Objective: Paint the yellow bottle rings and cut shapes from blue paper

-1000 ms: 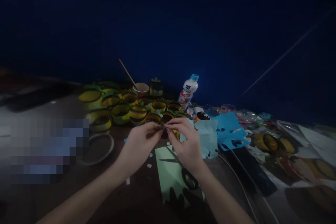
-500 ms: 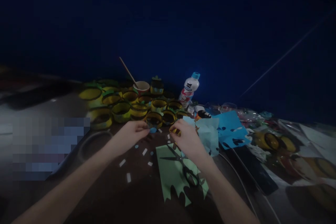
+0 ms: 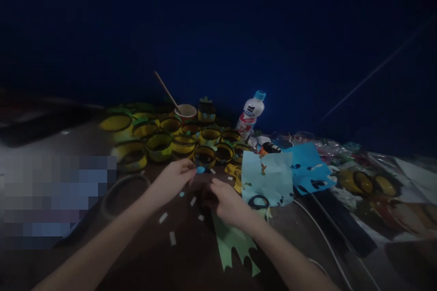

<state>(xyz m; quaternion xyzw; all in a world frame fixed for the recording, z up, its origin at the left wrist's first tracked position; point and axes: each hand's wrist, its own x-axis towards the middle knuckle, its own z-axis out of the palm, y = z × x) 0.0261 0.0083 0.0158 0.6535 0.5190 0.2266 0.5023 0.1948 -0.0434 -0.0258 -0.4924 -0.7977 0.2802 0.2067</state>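
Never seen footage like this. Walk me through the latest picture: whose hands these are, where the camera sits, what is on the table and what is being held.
The camera is worn on a person's head and looks forward and down, so the two bare arms coming in from the bottom are that person's own. No machine is involved. The room is dark, so fine detail is hard to make out.

The left hand pinches a small blue paper dot at its fingertips. The right hand rests low on the dark table, over a green paper sheet with a jagged cut edge; whether it grips anything cannot be told.

Behind the hands stands a cluster of yellow rings, a paper cup with a stick in it, and a white bottle with a blue cap. To the right lie light blue paper and darker blue paper. Small white paper scraps dot the table.
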